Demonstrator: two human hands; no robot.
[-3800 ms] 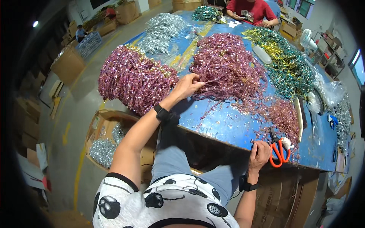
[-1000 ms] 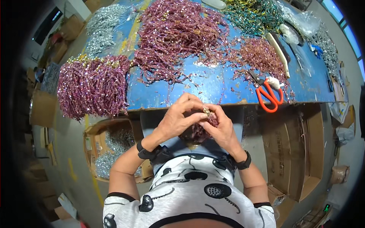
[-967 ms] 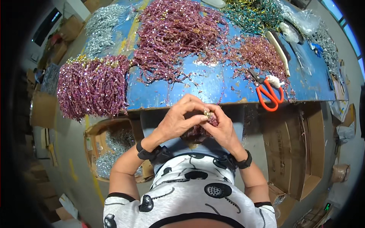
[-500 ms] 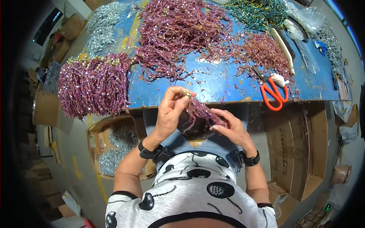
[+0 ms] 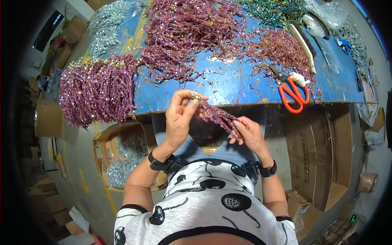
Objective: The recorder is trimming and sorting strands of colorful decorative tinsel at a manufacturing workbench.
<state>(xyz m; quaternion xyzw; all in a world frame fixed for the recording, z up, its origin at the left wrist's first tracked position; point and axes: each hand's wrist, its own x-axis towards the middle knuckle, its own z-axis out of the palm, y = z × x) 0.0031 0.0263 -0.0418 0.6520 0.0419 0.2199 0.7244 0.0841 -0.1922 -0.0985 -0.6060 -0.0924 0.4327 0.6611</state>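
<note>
One purple sprig (image 5: 218, 117) sits in the middle of the frame, just below the blue tabletop (image 5: 228, 83). The left hand (image 5: 179, 116) pinches its gold end. The right hand (image 5: 249, 132) grips the other end. Three purple heaps lie up top, and one pair of orange scissors (image 5: 292, 92) at the upper right. A second ago both hands were pressed together; now they are apart.
</note>
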